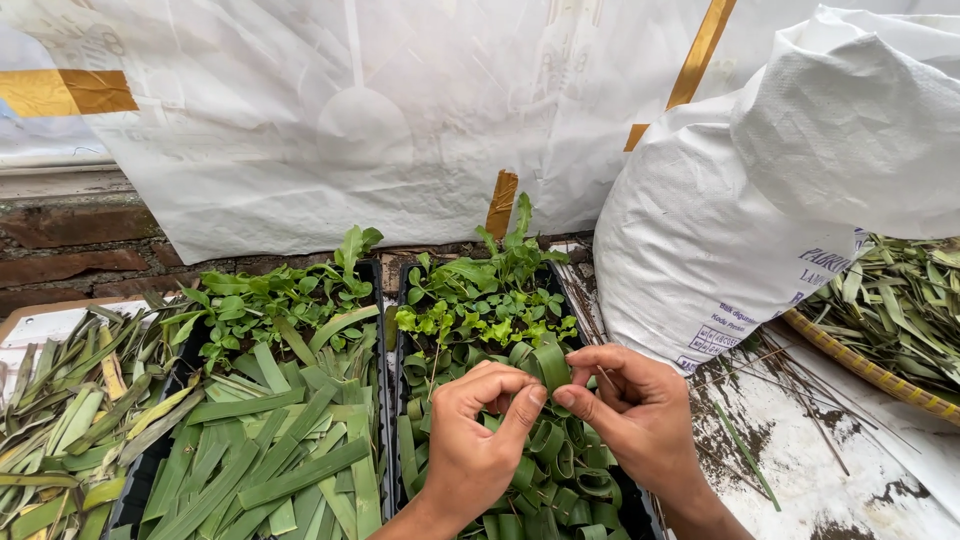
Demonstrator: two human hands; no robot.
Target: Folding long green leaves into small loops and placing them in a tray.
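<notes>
The left hand (478, 440) and the right hand (630, 405) are close together, both pinching one green leaf strip (550, 365) bent into a loop. Under them a black tray (394, 400) is full of little leaf rings (560, 480). Next to it lie flat leaf pieces (280, 440). Behind are small green plants (480, 295) and a big white sack (760, 200).

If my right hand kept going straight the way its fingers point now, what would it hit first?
The right hand points left, so it would meet the left hand first; their fingertips nearly touch around a curled green leaf strip.
</notes>
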